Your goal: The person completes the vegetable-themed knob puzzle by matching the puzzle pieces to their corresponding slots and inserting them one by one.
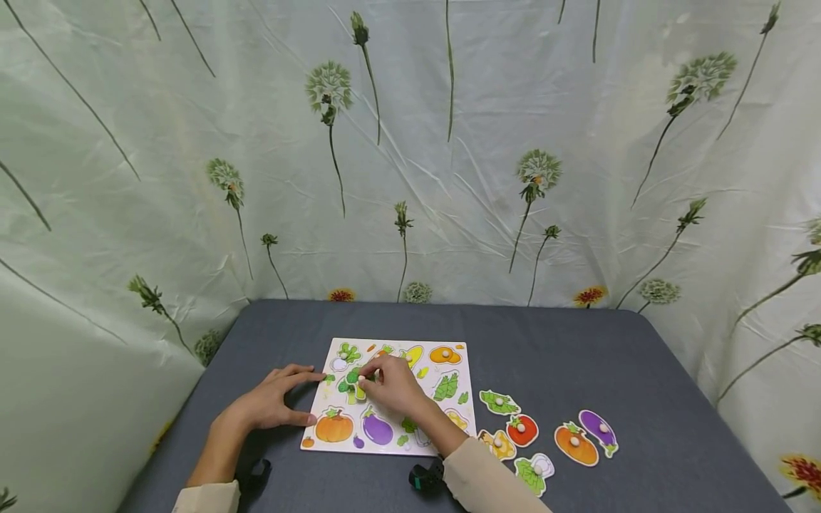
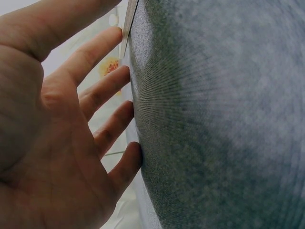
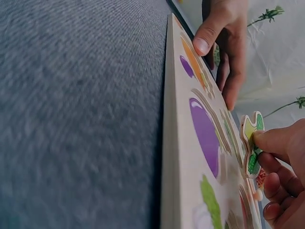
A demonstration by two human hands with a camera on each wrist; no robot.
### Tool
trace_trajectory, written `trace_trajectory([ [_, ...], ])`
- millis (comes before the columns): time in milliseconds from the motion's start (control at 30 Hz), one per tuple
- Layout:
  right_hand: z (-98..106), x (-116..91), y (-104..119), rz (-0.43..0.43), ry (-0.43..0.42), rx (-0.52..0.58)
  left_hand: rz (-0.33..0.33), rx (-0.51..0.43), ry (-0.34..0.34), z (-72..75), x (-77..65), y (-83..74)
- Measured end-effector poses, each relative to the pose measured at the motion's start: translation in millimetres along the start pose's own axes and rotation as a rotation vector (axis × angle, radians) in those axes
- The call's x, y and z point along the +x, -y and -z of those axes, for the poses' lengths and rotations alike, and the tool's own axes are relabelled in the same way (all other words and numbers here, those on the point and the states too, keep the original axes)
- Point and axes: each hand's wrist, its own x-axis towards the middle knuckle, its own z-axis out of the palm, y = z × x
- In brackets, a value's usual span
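Note:
A white puzzle board [image 1: 330,446] printed with vegetables lies on the dark grey table. My right hand [image 1: 396,388] pinches a broccoli puzzle piece [image 3: 250,143] between thumb and fingers, tilted up off the board's surface in the right wrist view. In the head view, that piece is partly covered by my fingers and hangs over the printed broccoli. My left hand [image 1: 272,400] rests at the board's left edge with its fingers spread, fingertips touching the rim. The palm of the left hand [image 2: 62,138] faces the left wrist camera and holds nothing.
Right of the board lie loose knobbed pieces: a green one [image 1: 499,403], a tomato [image 1: 526,432], a yellow one [image 1: 503,450], a green-and-white one [image 1: 529,477], a pumpkin [image 1: 580,453] and an eggplant [image 1: 591,422]. A flower-printed curtain [image 1: 449,178] hangs behind the table [image 1: 539,335].

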Motion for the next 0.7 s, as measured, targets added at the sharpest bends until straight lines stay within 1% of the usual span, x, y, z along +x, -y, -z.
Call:
trace_trajectory([
  [200,-9,1,-1,-0.039,0.029,0.025,0.003,0.001,-0.003,-0.9,-0.6,0.5],
  [333,-14,2,0,-0.039,0.036,0.032,0.004,-0.001,-0.006,-1.3,-0.8,1.4],
  [700,-22,2,6,0.002,0.01,-0.07,0.005,-0.005,-0.01,-0.8,-0.2,1.0],
])
